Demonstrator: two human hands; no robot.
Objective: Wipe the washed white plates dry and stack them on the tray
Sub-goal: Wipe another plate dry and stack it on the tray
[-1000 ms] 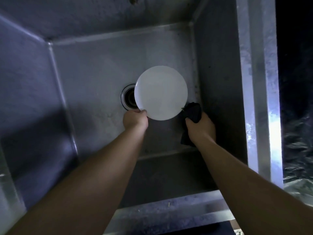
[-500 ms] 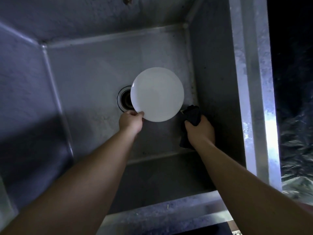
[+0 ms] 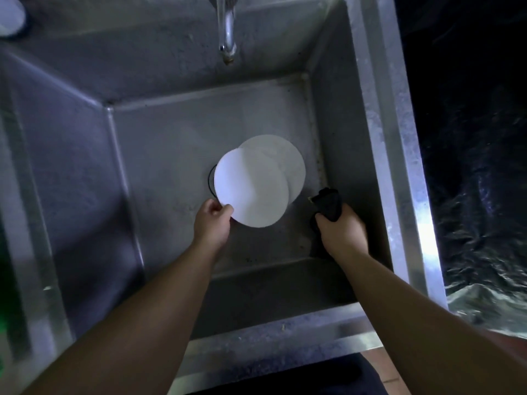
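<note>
While left hand point(image 3: 211, 220) pinches one, two plates point(image 3: 252, 189) overlap.

I see down into a deep steel sink point(image 3: 356, 132) with a faucet spout point(image 3: 226, 38) hanging over its far wall. My left hand point(image 3: 212, 220) pinches the near-left rim of a white plate point(image 3: 251, 189), holding it above the sink floor. A second white plate point(image 3: 285, 161) lies partly hidden behind it, toward the far right. A sliver of the drain point(image 3: 210, 181) shows at the front plate's left edge. My right hand point(image 3: 340, 229) grips a dark cloth point(image 3: 328, 205) near the sink's right wall, apart from both plates.
</note>
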